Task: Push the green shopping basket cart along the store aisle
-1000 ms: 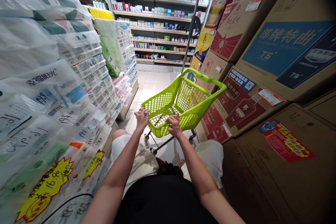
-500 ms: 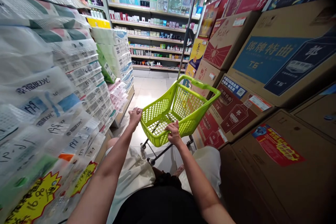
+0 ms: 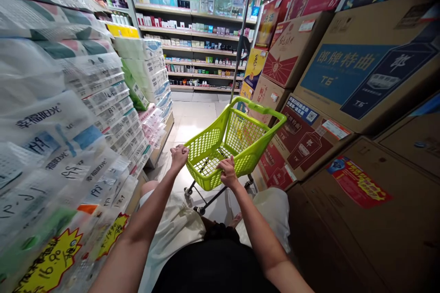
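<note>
Beside stacked brown cardboard boxes (image 3: 360, 80) stands a lime-green plastic mesh shopping cart (image 3: 252, 155), fingers of the left hand (image 3: 179, 158) and right hand (image 3: 228, 174) closed on its near side: grip seemingly complete, remaining work unclear

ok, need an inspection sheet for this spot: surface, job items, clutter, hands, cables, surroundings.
Surface: pale tiled floor, bright reflection ahead.
Job's things: green shopping cart, upright, angled in the aisle.
Clutter: wrapped paper packs stacked left; cartons stacked right; yellow price signs at lower left.
Hands: right hand curled over the cart's near rim; left hand curled at its near-left corner, grip unclear.
Cables: nothing seen.
Surroundings: stocked shelves ahead; pole rising beyond the cart.
</note>
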`<action>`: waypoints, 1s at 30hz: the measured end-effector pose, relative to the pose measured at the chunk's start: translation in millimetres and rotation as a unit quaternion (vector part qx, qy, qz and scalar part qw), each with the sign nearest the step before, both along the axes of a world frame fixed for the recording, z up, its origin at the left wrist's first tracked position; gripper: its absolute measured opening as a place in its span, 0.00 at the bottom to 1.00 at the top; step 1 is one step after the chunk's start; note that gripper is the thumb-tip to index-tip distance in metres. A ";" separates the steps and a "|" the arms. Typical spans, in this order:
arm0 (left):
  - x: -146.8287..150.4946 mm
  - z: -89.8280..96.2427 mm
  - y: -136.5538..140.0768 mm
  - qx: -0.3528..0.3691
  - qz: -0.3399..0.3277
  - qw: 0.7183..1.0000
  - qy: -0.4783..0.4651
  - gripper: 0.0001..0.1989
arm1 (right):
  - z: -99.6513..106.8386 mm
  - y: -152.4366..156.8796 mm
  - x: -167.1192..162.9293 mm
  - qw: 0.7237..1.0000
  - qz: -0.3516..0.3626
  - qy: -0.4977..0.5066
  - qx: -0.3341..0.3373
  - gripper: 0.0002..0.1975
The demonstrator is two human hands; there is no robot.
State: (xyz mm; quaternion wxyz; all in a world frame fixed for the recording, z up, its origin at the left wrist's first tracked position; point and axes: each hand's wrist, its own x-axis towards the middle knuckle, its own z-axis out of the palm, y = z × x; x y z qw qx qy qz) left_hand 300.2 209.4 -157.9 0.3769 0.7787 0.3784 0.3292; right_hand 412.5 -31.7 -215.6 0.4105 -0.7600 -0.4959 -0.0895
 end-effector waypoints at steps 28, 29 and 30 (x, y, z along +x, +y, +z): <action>-23.3 -89.6 -129.5 -0.122 0.101 0.966 -0.206 0.16 | -7.1 -8.5 -0.1 0.996 0.008 0.052 0.073 0.20; -23.3 -93.9 -134.1 -0.118 0.092 0.966 -0.210 0.17 | -7.3 -9.1 -0.1 0.996 0.007 0.054 0.075 0.20; -23.3 -97.4 -138.2 -0.117 0.086 0.966 -0.213 0.18 | -7.3 -9.9 0.1 0.995 0.005 0.056 0.077 0.20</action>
